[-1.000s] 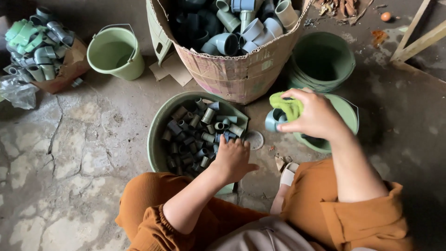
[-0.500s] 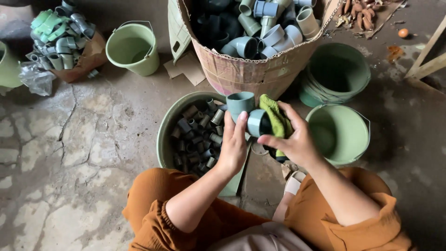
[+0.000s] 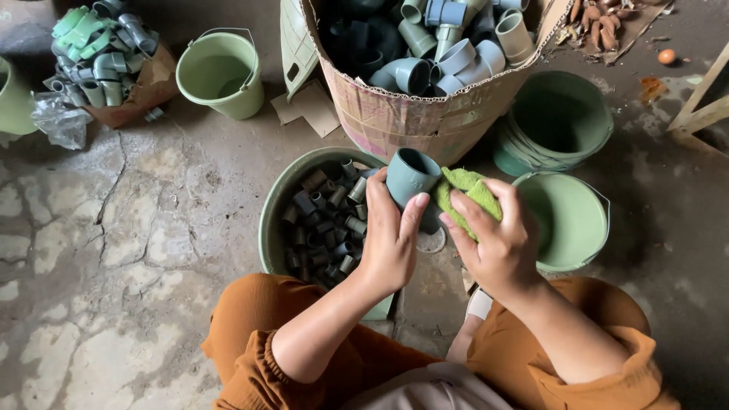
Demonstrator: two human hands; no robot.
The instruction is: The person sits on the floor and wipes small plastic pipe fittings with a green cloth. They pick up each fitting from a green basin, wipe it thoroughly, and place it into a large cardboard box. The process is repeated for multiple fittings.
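My left hand (image 3: 391,237) grips a grey-green plastic pipe elbow (image 3: 411,176), its open end facing up. My right hand (image 3: 493,237) presses a yellow-green cloth (image 3: 465,190) against the right side of that elbow. Both hands are held over the right rim of a green basin (image 3: 274,215) filled with several small dark pipe fittings (image 3: 325,219). My knees in orange trousers (image 3: 250,342) frame the bottom of the view.
A big cardboard-lined basket (image 3: 410,114) of larger fittings stands just behind. A green bucket (image 3: 571,220) sits right of my hands, stacked buckets (image 3: 558,121) behind it, another bucket (image 3: 221,74) back left, a pile of fittings (image 3: 99,53) far left. Cracked concrete floor (image 3: 114,250).
My left hand left the basin and took hold of the elbow. My right hand brought elbow and cloth in from the right bucket to the middle, and the cloth now sits against the fitting.
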